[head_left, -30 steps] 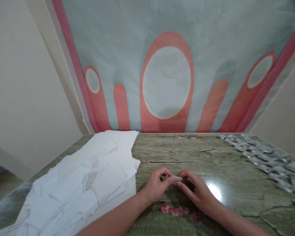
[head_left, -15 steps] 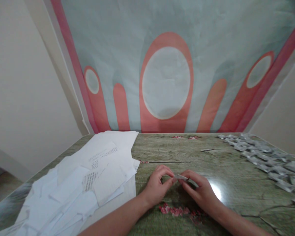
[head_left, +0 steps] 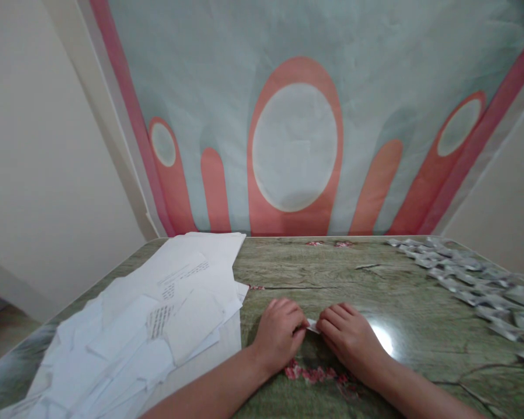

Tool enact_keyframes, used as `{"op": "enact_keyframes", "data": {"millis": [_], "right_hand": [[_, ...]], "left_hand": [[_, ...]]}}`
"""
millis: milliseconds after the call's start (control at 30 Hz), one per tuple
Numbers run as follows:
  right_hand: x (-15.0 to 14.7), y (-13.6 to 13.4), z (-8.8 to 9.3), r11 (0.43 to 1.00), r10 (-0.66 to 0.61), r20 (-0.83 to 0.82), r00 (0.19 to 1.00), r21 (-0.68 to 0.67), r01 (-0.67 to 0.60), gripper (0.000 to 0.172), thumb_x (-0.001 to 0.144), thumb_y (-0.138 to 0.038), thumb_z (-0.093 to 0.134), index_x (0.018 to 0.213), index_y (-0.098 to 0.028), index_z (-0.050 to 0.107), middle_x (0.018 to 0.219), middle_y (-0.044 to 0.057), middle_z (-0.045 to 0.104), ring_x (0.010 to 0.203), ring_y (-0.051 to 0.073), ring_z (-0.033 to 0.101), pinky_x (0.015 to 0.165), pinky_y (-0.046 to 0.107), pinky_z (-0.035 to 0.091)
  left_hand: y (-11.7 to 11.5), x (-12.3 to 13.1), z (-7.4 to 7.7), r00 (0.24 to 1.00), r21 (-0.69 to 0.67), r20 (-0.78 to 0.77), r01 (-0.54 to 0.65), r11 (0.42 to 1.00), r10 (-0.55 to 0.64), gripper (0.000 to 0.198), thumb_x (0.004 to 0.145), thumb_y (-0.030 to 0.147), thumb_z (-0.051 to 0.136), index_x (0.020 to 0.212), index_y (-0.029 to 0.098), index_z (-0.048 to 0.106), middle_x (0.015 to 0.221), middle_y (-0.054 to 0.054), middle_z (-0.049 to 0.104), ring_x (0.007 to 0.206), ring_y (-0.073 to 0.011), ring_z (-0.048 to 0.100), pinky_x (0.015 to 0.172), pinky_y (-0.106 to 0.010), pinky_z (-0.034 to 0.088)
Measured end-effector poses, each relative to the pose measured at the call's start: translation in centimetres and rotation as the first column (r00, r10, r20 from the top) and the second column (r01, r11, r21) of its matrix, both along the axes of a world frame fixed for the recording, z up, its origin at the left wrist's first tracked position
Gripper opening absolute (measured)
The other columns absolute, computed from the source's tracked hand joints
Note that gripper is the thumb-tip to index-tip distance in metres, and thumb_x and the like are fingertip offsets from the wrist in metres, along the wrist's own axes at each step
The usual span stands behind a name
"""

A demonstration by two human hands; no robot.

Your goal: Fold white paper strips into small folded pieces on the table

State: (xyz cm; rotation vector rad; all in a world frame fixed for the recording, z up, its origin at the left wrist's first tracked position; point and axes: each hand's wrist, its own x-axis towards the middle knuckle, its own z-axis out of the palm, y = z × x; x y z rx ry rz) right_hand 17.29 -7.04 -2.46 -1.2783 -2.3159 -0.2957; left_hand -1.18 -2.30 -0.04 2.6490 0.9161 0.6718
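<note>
A small white piece of folded paper (head_left: 313, 326) spans the gap between my two hands, low over the table. One end is pinched in my left hand (head_left: 280, 333), whose fingers are curled and closed. My right hand (head_left: 348, 334) is closed too, its fingers bent over the other end. Most of the paper is hidden by the fingers, so its full shape does not show. Left of my left hand lies a heap of loose white paper sheets (head_left: 192, 326), some with printed text.
Rows of small grey-white folded paper pieces (head_left: 458, 273) lie along the table's right side. The wood-patterned table (head_left: 297, 267) carries pink flower prints and a bright light reflection. Behind its far edge hangs a grey-green backdrop (head_left: 227, 75) with red shapes.
Both hands have rolled knuckles-up, with the fingers curling more tightly over the paper. The paper sits slightly lower and shows as a short white strip between them.
</note>
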Motion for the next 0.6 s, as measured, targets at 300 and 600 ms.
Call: {"op": "enact_keyframes", "data": {"millis": [300,600], "right_hand": [[-0.1,-0.1,-0.1,0.998,-0.022,0.014,1.000,-0.052,0.023,0.015,0.085,-0.014,0.052,0.072,-0.019,0.055,0.072,0.001,0.056,0.070,0.018,0.047,0.069,0.033,0.033],[1.2,0.4,0.8,0.934,-0.021,-0.246,0.969,-0.351,-0.069,0.016,0.089,-0.022,0.049,0.084,-0.022,0.064,0.082,0.002,0.060,0.079,0.017,0.054,0.072,0.030,0.041]], "left_hand": [[-0.2,0.0,0.1,0.998,0.007,-0.059,0.011,1.000,-0.011,0.006,0.078,0.023,0.065,0.080,0.020,0.059,0.084,0.000,0.059,0.084,-0.0171,0.050,0.075,-0.030,0.033],[0.1,-0.1,-0.1,0.998,-0.070,-0.058,-0.014,0.997,0.010,0.011,0.086,0.026,0.054,0.080,0.020,0.061,0.083,-0.002,0.059,0.084,-0.0180,0.050,0.075,-0.030,0.035]]}}
